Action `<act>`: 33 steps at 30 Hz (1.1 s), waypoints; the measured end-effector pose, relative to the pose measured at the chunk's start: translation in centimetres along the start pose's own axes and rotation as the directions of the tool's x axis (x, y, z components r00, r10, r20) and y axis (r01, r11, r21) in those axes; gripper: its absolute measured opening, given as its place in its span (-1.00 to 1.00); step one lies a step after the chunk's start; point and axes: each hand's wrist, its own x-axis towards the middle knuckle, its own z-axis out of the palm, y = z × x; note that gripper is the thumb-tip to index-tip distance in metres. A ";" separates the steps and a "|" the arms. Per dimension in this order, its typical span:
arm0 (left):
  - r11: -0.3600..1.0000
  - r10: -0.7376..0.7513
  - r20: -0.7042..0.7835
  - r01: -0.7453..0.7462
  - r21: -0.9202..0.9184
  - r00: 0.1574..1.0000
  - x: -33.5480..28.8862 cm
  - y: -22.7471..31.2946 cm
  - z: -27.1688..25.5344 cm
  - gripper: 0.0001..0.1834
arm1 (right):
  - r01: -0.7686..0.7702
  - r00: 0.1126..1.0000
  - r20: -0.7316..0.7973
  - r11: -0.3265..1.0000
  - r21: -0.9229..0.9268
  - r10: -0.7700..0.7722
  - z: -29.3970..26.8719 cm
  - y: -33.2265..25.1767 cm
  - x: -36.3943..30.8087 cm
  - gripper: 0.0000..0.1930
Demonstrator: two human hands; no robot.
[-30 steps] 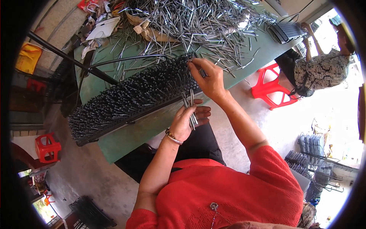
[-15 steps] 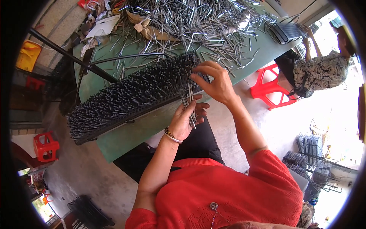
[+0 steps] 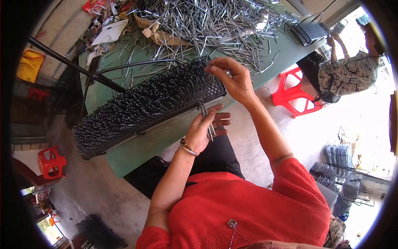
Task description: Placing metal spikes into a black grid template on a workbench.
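Observation:
A long black perforated rack (image 3: 134, 135) lies slanting across the table, packed with upright dark metal rods (image 3: 141, 101). At its right end bare holes show beside a few leaning rods. My left hand (image 3: 198, 133), palm up below the rack's front edge, holds a small bundle of thin metal rods (image 3: 209, 124) under its thumb, other fingers loosely curled. Over the rack's right end, my right hand (image 3: 238, 81) has its thumb and forefinger pinched together. Whatever is between those fingertips is too small to make out.
A big heap of loose metal rods (image 3: 207, 25) covers the far side of the green table (image 3: 124, 162). A black bar frame (image 3: 66, 60) crosses at the left. At the right, another person (image 3: 348, 76) handles a dark rack (image 3: 309, 33) beside a red stool (image 3: 290, 93).
My right hand's fingers have drawn together and shifted slightly up and left, uncovering more of the rack's holed end. My left hand stays nearly in place with the bundle.

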 end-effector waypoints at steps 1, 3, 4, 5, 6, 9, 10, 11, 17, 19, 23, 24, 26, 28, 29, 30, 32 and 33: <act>1.000 -0.007 0.013 0.007 0.004 1.000 0.0 0.0 0.0 -0.55 | 0.021 1.000 0.013 1.000 -0.015 -0.021 0.1 0.3 0.2 -0.84; 1.000 -0.013 0.026 0.013 0.009 1.000 0.1 -0.2 -0.1 -0.55 | 0.044 0.999 0.027 0.999 -0.029 -0.043 0.4 1.0 0.5 -0.84; 1.000 -0.013 0.032 0.013 0.008 0.999 0.1 -0.3 -0.2 -0.56 | 0.068 0.998 0.022 0.997 -0.034 -0.067 0.6 1.5 0.5 -0.82; 1.000 -0.013 0.038 0.013 0.007 0.999 0.2 -0.3 -0.3 -0.57 | 0.091 0.996 0.018 0.995 -0.040 -0.091 0.7 1.9 0.6 -0.81; 1.000 -0.013 0.038 0.013 0.007 0.999 0.2 -0.3 -0.3 -0.57 | 0.091 0.996 0.017 0.995 -0.040 -0.091 0.7 2.2 0.6 -0.81; 1.000 -0.018 0.023 0.018 0.007 1.000 0.2 -0.4 -0.5 -0.58 | 0.083 0.996 -0.002 0.995 -0.059 -0.084 0.8 2.4 0.6 -0.82; 1.000 -0.021 0.023 0.021 0.004 1.000 0.2 -0.4 -0.6 -0.58 | 0.101 0.995 -0.002 0.992 -0.075 -0.102 0.9 2.3 0.6 -0.84; 1.000 -0.024 0.023 0.024 0.001 0.999 0.2 -0.4 -0.6 -0.58 | 0.119 0.993 -0.003 0.989 -0.091 -0.120 0.9 2.3 0.6 -0.85; 0.999 -0.042 0.029 0.042 0.013 0.999 0.2 -0.4 -0.7 -0.57 | 0.216 0.976 0.091 0.944 -0.250 -0.199 0.6 2.4 0.6 -0.82; 0.999 -0.046 0.030 0.045 0.009 0.999 0.1 -0.4 -0.7 -0.57 | 0.262 0.964 0.127 0.914 -0.310 -0.233 0.6 2.5 0.5 -0.80; 0.998 -0.057 0.017 0.057 0.013 0.998 0.1 -0.4 -0.8 -0.57 | 0.309 0.951 0.132 0.860 -0.406 -0.279 0.9 2.1 0.1 -0.75; 0.998 -0.058 0.017 0.058 0.012 0.998 0.1 -0.4 -0.8 -0.57 | 0.308 0.951 0.133 0.860 -0.406 -0.278 0.9 2.4 0.0 -0.75; 0.998 -0.057 0.021 0.057 0.013 0.998 0.1 -0.4 -0.7 -0.57 | 0.462 0.882 0.181 0.718 -0.520 -0.436 1.0 3.0 0.0 -0.73; 0.998 -0.057 0.023 0.057 0.015 0.998 0.1 -0.4 -0.7 -0.57 | 0.473 0.875 0.185 0.707 -0.526 -0.448 1.1 2.9 -0.1 -0.72; 0.998 -0.056 0.023 0.056 0.018 0.998 0.1 -0.4 -0.7 -0.58 | 0.485 0.867 0.189 0.696 -0.530 -0.460 1.2 2.8 -0.1 -0.72; 0.998 -0.056 0.023 0.056 0.017 0.998 0.1 -0.4 -0.7 -0.58 | 0.485 0.867 0.190 0.696 -0.530 -0.460 1.2 2.8 0.0 -0.72; 0.998 -0.058 0.036 0.057 0.022 0.998 0.1 -0.4 -0.6 -0.57 | 0.511 0.853 0.212 0.687 -0.516 -0.476 1.2 2.7 0.1 -0.71; 0.998 -0.059 0.036 0.058 0.022 0.998 0.1 -0.4 -0.5 -0.57 | 0.511 0.854 0.212 0.687 -0.517 -0.476 1.2 2.7 0.2 -0.71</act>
